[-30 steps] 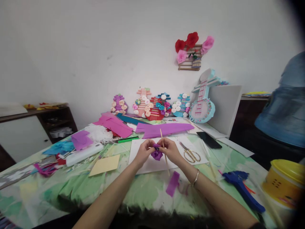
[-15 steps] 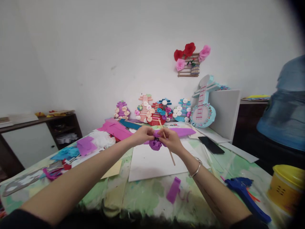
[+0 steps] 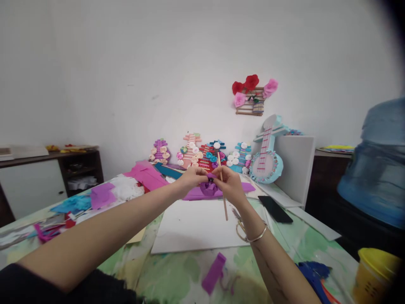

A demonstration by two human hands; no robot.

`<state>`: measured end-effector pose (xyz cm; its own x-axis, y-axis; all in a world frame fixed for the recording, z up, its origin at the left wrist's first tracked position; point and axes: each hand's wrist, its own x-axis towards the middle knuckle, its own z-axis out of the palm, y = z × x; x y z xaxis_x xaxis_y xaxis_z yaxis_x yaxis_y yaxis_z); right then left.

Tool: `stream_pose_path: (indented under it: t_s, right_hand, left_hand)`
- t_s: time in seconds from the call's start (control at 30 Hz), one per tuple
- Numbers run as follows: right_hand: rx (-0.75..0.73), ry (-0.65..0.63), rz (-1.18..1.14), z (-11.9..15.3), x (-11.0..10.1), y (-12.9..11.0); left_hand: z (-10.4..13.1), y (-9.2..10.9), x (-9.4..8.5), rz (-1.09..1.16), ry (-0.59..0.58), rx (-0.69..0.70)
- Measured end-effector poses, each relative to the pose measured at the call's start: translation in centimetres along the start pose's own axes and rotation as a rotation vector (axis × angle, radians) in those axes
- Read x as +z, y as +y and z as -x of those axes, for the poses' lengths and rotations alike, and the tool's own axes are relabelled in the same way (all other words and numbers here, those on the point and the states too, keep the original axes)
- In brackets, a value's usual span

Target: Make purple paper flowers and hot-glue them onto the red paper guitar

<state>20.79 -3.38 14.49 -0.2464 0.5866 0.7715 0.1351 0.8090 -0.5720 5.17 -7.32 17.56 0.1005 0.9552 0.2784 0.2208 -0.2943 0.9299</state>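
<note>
Both hands meet above the far part of a white board [image 3: 190, 228]. My left hand [image 3: 195, 177] pinches the left side of a small crumpled purple paper flower [image 3: 209, 188]. On its right side, the fingers of my right hand [image 3: 228, 181] close on the flower, and a thin wooden stick [image 3: 225, 207] is held in the same hand, slanting nearly upright. A dark spot shows at the flower's top between the fingertips. Behind the flower lies a long purple paper strip [image 3: 196, 194]. Scissors [image 3: 241, 223] lie on the board beside my right wrist.
Pink paper [image 3: 147, 175] and white crumpled paper [image 3: 128, 188] lie left. Flower-decorated instrument models, a blue banjo shape [image 3: 266, 162] among them, stand by the wall. A black phone [image 3: 275, 209], yellow-lidded tub [image 3: 376, 270] and blue tool [image 3: 311, 274] are right.
The view has tilted up and shifted, so the table items appear lower. The stick is more upright in my right hand. Scissors now show beside my right wrist. Both hands keep hold of the flower.
</note>
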Motion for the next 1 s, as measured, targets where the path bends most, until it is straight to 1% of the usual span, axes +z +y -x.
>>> stream_pose_path:
  t_s: [0.1, 0.2, 0.3, 0.5, 0.57, 0.67, 0.77, 0.87, 1.0]
  right_hand:
    - [0.015, -0.072, -0.008, -0.2, -0.5, 0.5]
    - [0.001, -0.133, 0.060, -0.2, -0.8, 0.4]
    - [0.003, -0.120, 0.170, -0.1, -0.8, -0.1]
    - [0.000, -0.078, 0.257, 0.1, -0.6, -0.9]
    - [-0.006, -0.080, 0.233, 0.2, -0.5, -0.9]
    - [0.002, -0.096, 0.136, 0.2, -0.4, -0.6]
    - [0.010, -0.080, 0.045, 0.2, -0.2, -0.5]
    - [-0.010, -0.071, 0.036, 0.3, 0.0, -0.8]
    - [-0.030, -0.091, 0.063, 0.5, 0.2, -1.4]
  left_hand:
    - [0.1, -0.4, 0.4, 0.012, 0.021, -0.030]
    - [0.6, -0.4, 0.6, 0.003, 0.059, -0.051]
    - [1.1, -0.3, 0.6, -0.013, 0.110, -0.057]
    - [1.3, -0.3, 0.2, 0.014, 0.120, 0.009]
    - [1.3, -0.4, 0.0, 0.033, 0.121, 0.039]
    - [1.5, -0.6, -0.2, 0.056, 0.074, 0.084]
    - [1.8, -0.5, -0.4, 0.066, 0.053, 0.118]
    - [2.1, -0.4, -0.5, 0.088, 0.065, 0.127]
    - [2.2, -0.4, -0.6, 0.089, 0.079, 0.114]
